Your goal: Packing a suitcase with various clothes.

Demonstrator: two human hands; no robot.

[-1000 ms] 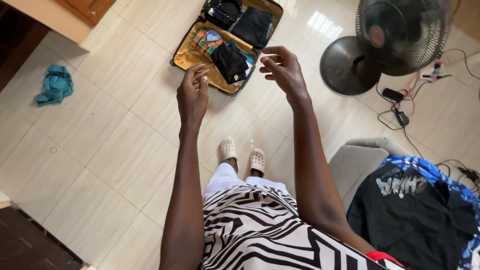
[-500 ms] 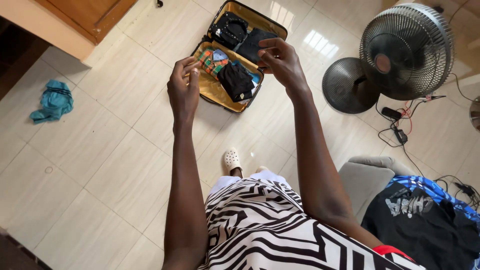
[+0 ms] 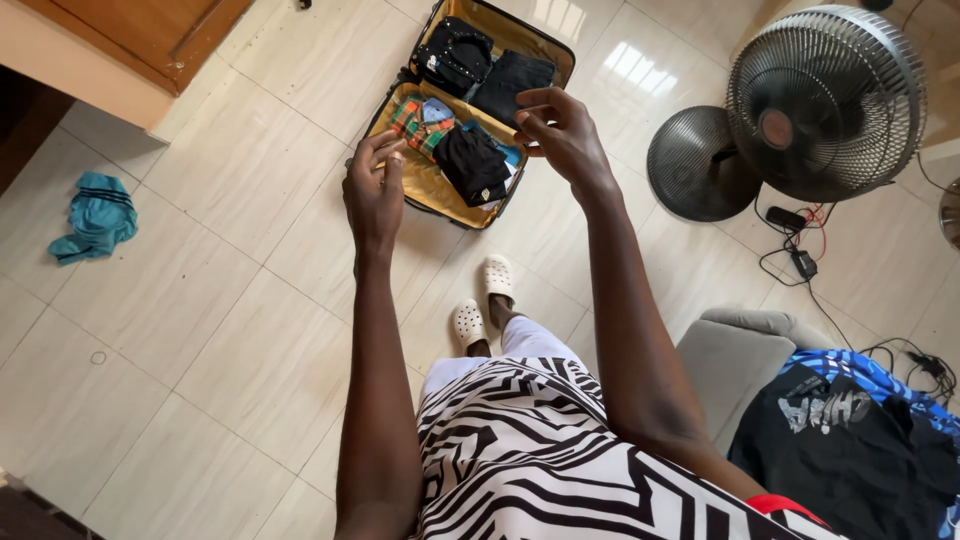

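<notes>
Both my arms are stretched out in front of me over the tiled floor. My left hand [image 3: 372, 192] is raised with its fingers extended side by side and holds nothing. My right hand [image 3: 562, 132] hovers with loosely curled fingers, also with nothing in it. Beyond the hands an open suitcase [image 3: 428, 187] with yellow lining lies on the floor. It holds a folded plaid shirt [image 3: 415, 115] and folded black clothes [image 3: 470, 162]. I wear a black-and-white patterned top and white clogs [image 3: 468, 322].
A standing fan [image 3: 825, 100] with a round base [image 3: 698, 165] stands at the right, with cables and a charger [image 3: 800, 258] on the floor. A grey chair [image 3: 735, 352] at lower right carries a black shirt [image 3: 850, 445]. A teal cloth [image 3: 95, 216] lies left. Wooden furniture [image 3: 150, 35] is top left.
My right foot has stepped forward towards the suitcase. Both hands stay raised and have shifted only slightly; the right hand's fingers have curled in closer.
</notes>
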